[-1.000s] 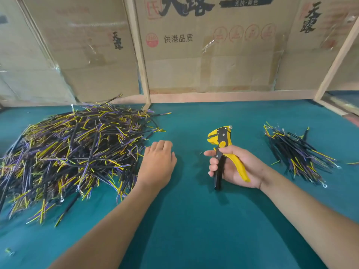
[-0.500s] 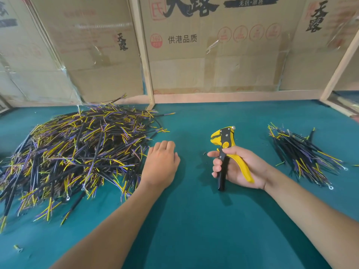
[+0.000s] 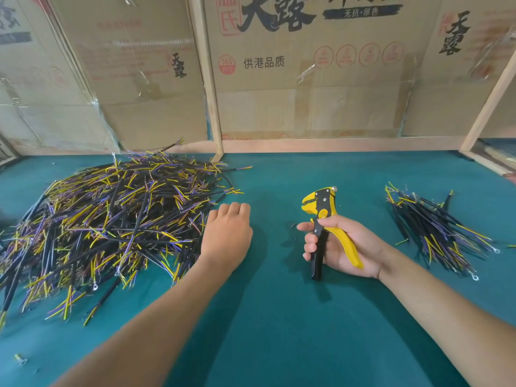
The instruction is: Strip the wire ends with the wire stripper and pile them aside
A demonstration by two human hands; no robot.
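So the right hand (image 3: 344, 247) was wrapped around the wire stripper (image 3: 326, 227), fingers curled round the black handle and the yellow handle lying across the palm. The tool's yellow-and-black head pointed up and away from the person, over the green table (image 3: 279, 317), and nothing was in its mouth as far as I could see.

The left hand (image 3: 227, 236) rested palm down on the table right at the edge of the big pile of wires (image 3: 111, 224). The fingers were bent under at the knuckles, so from above I couldn't tell if they were pinching a wire or just sitting there loose. The thumb side touched or nearly touched the nearest wire ends.

That big pile was a messy heap on the left, black cables with yellow and purple ends sticking out every way. Over on the right, well apart from it, was a much smaller pile (image 3: 435, 227), lying more or less fanned in one direction, a few with little ring terminals at the ends.

A small metal bit (image 3: 20, 359) sat alone on the table near the bottom left. Cardboard sheets (image 3: 307, 79) with printed Chinese characters, held in a wooden frame (image 3: 206, 79), made up the back wall.
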